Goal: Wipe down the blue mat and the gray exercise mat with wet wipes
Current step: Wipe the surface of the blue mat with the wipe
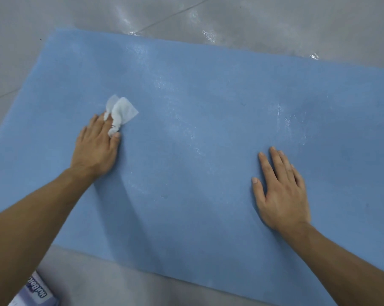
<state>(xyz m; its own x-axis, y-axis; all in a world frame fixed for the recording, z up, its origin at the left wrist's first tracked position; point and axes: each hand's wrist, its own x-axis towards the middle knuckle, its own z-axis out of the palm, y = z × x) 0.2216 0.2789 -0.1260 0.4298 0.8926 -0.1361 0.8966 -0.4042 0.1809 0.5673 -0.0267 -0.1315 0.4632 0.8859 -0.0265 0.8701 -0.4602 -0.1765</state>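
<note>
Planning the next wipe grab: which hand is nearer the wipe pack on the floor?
Left. The left hand holds a wipe on the blue mat, beyond the pack and slightly right; the right hand lies flat on the mat, much farther right.

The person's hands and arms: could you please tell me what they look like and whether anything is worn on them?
Both are bare: the left hand and right hand wear no gloves, rings or watch, and no sleeve shows on either forearm. The fingernails are short.
</note>
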